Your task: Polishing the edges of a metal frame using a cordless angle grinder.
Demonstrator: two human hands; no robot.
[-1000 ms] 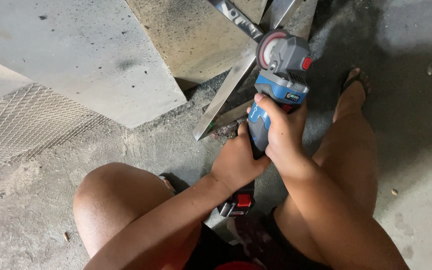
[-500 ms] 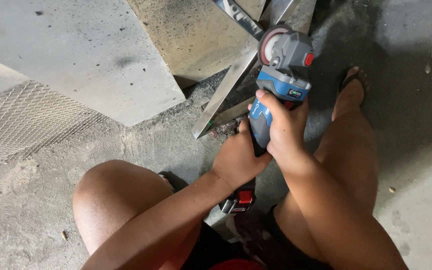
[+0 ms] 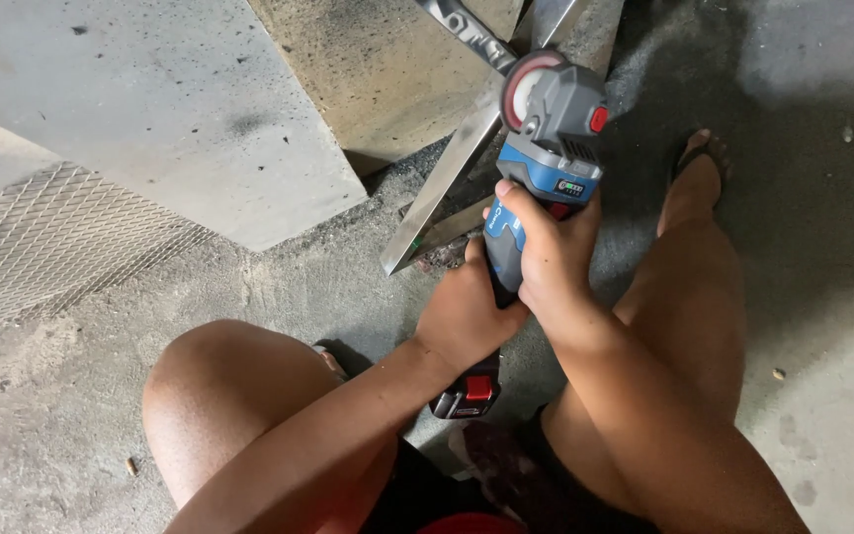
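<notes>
Both my hands grip a blue and grey cordless angle grinder (image 3: 551, 148) held out in front of my knees. My right hand (image 3: 546, 247) wraps the blue body just behind the grey head. Lower down, my left hand (image 3: 462, 311) closes around the handle, above the black and red battery pack (image 3: 469, 394). The grinder's disc (image 3: 524, 87) sits at a shiny angled metal bar (image 3: 442, 188) that lies across the concrete floor; whether they touch I cannot tell.
A large grey slab (image 3: 150, 109) and a stained tan slab (image 3: 378, 69) lie beyond the bar. Expanded metal mesh (image 3: 42, 247) lies at the left. My knees (image 3: 229, 396) and sandalled right foot (image 3: 694, 178) flank the grinder on the dusty floor.
The grinder and both hands have edged slightly upward toward the metal bar; my grip is unchanged.
</notes>
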